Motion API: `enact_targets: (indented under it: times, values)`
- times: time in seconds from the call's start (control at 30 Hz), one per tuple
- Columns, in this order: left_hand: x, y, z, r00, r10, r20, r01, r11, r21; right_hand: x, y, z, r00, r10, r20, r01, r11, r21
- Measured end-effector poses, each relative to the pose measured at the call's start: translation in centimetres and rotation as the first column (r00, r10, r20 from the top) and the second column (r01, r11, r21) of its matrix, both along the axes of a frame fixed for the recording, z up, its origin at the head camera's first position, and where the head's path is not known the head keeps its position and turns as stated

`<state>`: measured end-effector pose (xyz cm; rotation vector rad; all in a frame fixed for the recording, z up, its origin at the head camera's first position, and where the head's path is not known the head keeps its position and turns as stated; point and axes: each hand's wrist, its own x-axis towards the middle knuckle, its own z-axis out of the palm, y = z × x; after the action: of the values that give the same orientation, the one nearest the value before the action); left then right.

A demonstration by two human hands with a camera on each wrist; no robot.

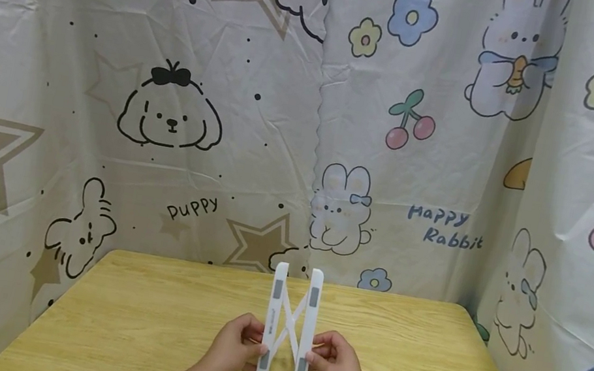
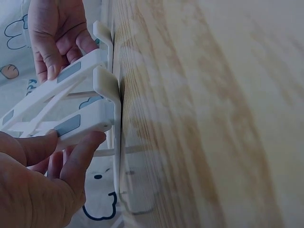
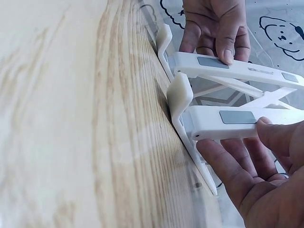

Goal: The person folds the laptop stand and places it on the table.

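Note:
A white folding laptop stand (image 1: 291, 322) with grey pads and crossed braces stands on the wooden table, its two long arms a short gap apart. My left hand (image 1: 239, 342) grips the left arm near its lower half, thumb on top beside a grey pad. On the other side my right hand (image 1: 340, 364) holds the right arm the same way. In the left wrist view, the left hand's (image 2: 47, 175) thumb and fingers pinch the arm close to its hinge. The right wrist view shows the stand's upturned front lips (image 3: 180, 92) near the wood surface.
The light wooden table (image 1: 163, 301) spreads around the stand on both sides. Behind it and along both sides hang cloth curtains (image 1: 269, 174) printed with puppies, rabbits, stars and cherries, close to the table's edges.

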<state>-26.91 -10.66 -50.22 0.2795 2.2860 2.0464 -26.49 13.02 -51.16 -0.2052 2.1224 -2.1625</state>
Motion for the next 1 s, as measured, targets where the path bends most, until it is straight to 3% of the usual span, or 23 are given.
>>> enact_targets:
  times: [0.67, 1.0]
  values:
    - [-0.8, 1.4, -0.1, 1.000, -0.006, 0.005, 0.007, 0.999, -0.035, -0.3, -1.1, -0.1, 1.000, -0.011, -0.009, 0.011, 1.000, 0.019]
    - [-0.9, 2.1, -0.2, 0.999, -0.040, -0.007, 0.040, 0.999, 0.004, -0.6, -1.7, -0.2, 0.999, -0.002, -0.039, 0.002, 1.000, 0.006]
